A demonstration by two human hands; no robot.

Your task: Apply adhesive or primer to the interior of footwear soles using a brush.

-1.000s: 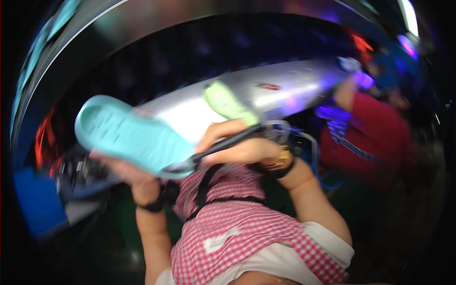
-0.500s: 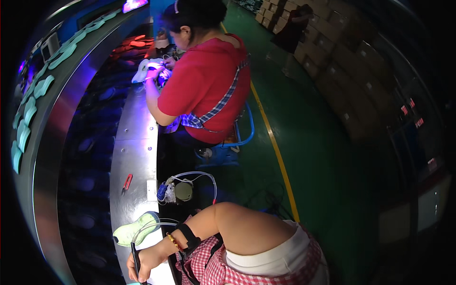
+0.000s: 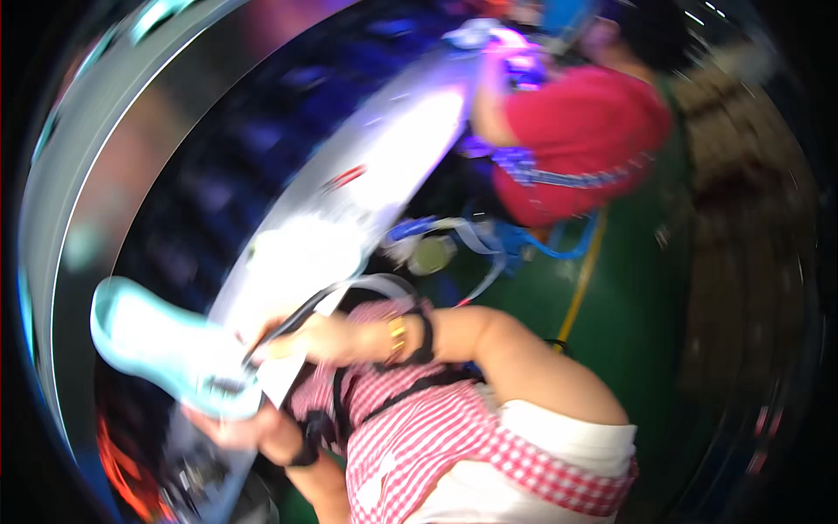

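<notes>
Head view, blurred by motion: nearest me is my pink checked apron (image 3: pixel 454 437), and just above it my two hands meet over the work. My left hand (image 3: pixel 240 428) is closed under the heel end of a pale turquoise clog (image 3: pixel 166 345), holding it up just off the near edge of the shiny metal tabletop (image 3: pixel 349 227), its toe pointing out to my left. My right hand (image 3: pixel 327 336), with a gold bracelet and a dark strap at the wrist, has its grip closed narrow around a thin dark tool (image 3: pixel 284 327) whose tip sits at the heel of the clog, where a dark patch shows. A pale hose or cable loops from the tool back toward my lap. I judge the work on this shoe to be under way, not finished: the tool is on it and the shoe is not set down. Beyond, on the green floor, lie a tangle of blue and white hoses and a round greyish part (image 3: pixel 432 256). Farthest along the tabletop a co-worker in a red shirt (image 3: pixel 576 140) bends over something pale. What the tool does to the heel I cannot make out, and the edges of the picture are smeared
</notes>
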